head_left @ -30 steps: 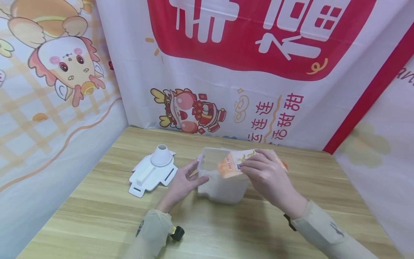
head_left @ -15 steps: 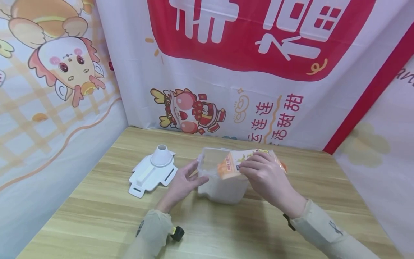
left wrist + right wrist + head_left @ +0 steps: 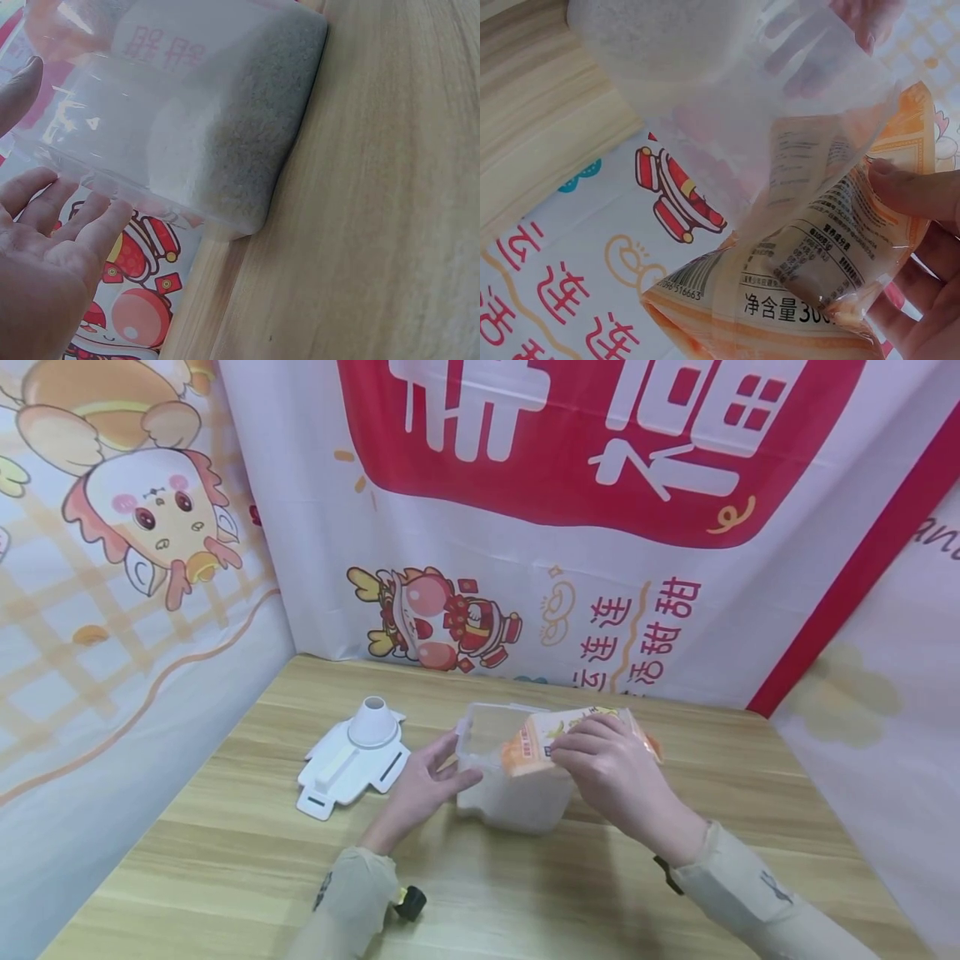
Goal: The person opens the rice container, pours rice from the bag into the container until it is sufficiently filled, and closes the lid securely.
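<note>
A clear plastic container (image 3: 517,806) stands on the table with pale, rice-like grains (image 3: 251,127) in its lower part. My left hand (image 3: 423,785) is at its left side, fingertips touching the wall and thumb spread apart along the near side. Over the container's open top, my right hand (image 3: 611,768) holds an orange and white plastic food packet (image 3: 536,743), tilted with its left end down at the opening. In the right wrist view the thumb (image 3: 911,191) presses the crumpled, printed packet (image 3: 802,292) against the fingers. Whether anything pours from it cannot be seen.
Left of the container lies a flat white lid (image 3: 348,768) with slotted side flaps and a cone-shaped spout (image 3: 374,724). The wooden table (image 3: 480,893) meets printed cloth hangings (image 3: 322,543) at the back and sides.
The packet's left end has dipped slightly lower, and the right hand has shifted a little left with it. The left hand and container stay in place.
</note>
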`<state>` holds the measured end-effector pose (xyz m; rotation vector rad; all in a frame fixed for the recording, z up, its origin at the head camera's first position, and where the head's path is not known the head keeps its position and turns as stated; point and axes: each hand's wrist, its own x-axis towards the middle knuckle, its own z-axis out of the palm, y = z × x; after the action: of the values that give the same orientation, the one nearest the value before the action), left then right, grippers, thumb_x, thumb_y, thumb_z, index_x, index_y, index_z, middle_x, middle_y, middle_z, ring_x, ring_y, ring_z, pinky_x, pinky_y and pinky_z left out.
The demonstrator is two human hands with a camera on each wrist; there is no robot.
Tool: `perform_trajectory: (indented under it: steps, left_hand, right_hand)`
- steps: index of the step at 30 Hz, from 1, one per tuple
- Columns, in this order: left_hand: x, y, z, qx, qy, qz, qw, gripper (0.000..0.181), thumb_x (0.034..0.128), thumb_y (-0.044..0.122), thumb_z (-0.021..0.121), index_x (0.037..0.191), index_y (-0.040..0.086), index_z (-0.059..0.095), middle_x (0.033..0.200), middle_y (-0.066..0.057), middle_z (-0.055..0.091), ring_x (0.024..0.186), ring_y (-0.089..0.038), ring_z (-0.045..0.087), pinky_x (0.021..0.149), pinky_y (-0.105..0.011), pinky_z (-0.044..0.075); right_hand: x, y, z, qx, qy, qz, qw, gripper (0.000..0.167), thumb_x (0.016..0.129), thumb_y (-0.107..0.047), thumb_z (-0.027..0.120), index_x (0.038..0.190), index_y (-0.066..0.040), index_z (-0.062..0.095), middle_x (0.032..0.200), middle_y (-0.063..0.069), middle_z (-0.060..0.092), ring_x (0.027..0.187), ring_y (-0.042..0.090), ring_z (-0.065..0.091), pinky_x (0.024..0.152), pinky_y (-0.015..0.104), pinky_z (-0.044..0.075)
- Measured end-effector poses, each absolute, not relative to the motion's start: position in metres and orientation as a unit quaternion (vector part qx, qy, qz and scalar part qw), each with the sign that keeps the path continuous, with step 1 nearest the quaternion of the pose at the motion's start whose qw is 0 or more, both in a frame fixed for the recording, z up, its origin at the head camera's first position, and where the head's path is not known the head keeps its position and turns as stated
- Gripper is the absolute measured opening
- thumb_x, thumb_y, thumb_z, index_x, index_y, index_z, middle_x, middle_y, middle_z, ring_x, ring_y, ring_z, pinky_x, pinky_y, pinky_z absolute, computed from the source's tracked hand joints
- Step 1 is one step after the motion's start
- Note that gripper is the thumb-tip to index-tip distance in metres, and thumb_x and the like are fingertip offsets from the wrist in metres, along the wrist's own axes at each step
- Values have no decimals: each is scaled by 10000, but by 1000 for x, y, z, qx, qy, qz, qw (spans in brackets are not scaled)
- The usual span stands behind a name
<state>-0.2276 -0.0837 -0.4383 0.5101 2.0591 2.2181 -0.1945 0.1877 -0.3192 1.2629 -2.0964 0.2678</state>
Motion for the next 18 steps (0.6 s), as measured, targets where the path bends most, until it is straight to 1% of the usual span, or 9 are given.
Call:
perform_trajectory:
  steps: [5,9,11,13,15,17,18]
  left_hand:
    - [-229,-85,-439,168,684,709,34,732,860,202,788,1490,136,422,1524,-65,387,1374,-257,376,1032,-285,412]
    - [-228,-86,-435,158,694,701,42,754,868,191,780,1505,102,387,1534,-84,366,1383,-282,361,1039,-288,406]
    - [-224,-86,-428,157,696,699,45,759,870,187,777,1507,82,377,1535,-101,361,1381,-306,360,1043,-298,403]
    - [-220,-86,-422,160,696,699,46,758,874,180,772,1506,59,372,1536,-124,357,1382,-325,353,1048,-314,401]
    - [-216,-85,-416,164,694,700,44,749,878,172,769,1501,41,375,1534,-138,357,1383,-328,351,1054,-327,396]
    - [-214,-84,-413,165,692,701,43,745,878,167,769,1498,35,377,1533,-141,359,1385,-318,350,1057,-329,395]
    - [-214,-84,-413,165,692,701,42,745,876,166,770,1496,34,380,1531,-138,362,1387,-310,349,1058,-326,394]
  right_hand:
    - [-195,185,-317,486,-808,86,322,221,806,125,603,869,-37,739,897,41,714,879,232,642,871,417,516]
    - [-197,184,-317,492,-807,83,317,227,815,130,578,859,-41,722,890,33,703,881,225,633,861,408,516]
    - [-198,184,-317,492,-805,89,319,213,806,126,610,857,-47,722,889,31,701,879,226,630,852,414,515]
    - [-198,184,-318,486,-805,97,325,182,799,100,665,850,-60,734,891,29,704,897,238,631,879,447,498]
    - [-197,185,-318,471,-811,107,332,167,771,65,739,833,-90,751,895,31,709,949,268,631,966,517,442]
    - [-195,186,-319,452,-819,117,334,180,733,27,810,830,-120,772,910,39,716,1006,302,623,1052,598,335]
    - [-194,187,-319,443,-824,121,331,178,722,-6,839,831,-135,781,923,44,719,1032,314,616,1074,637,280]
